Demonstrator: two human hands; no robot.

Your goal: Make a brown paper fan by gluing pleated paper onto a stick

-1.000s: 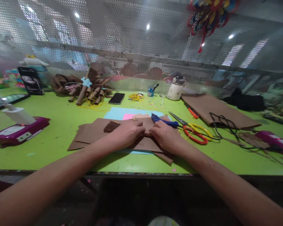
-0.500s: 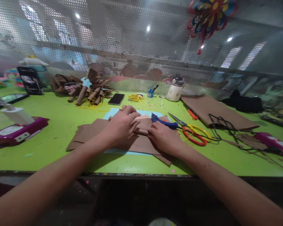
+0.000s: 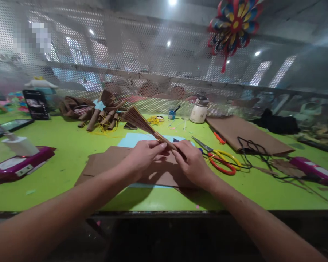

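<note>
A small broom-shaped piece of brown paper (image 3: 139, 120), with a flared, pleated-looking end and a narrow handle, is held up at a slant. Its wide end points up and left. My left hand (image 3: 144, 160) pinches the handle near its middle, while my right hand (image 3: 192, 163) grips the lower end. Below both hands lie flat brown paper pieces (image 3: 106, 160) on a light blue sheet (image 3: 128, 140). A blue tool (image 3: 176, 140) is mostly hidden behind my right hand. Scissors (image 3: 224, 157) with red and yellow handles lie just to the right.
Rolled brown paper pieces (image 3: 94, 118) with yellow string and a blue star stand back left. A white bottle (image 3: 199, 112), a small blue jar (image 3: 172, 115) and a large brown sheet (image 3: 243, 131) are farther back. Purple power strips (image 3: 24, 163) and a black cable (image 3: 251, 145) flank the workspace.
The brown paper broom shape has come up off the stack into both hands, its flared end now visible. My hands have closed in together around its handle. The view has tilted slightly upward.
</note>
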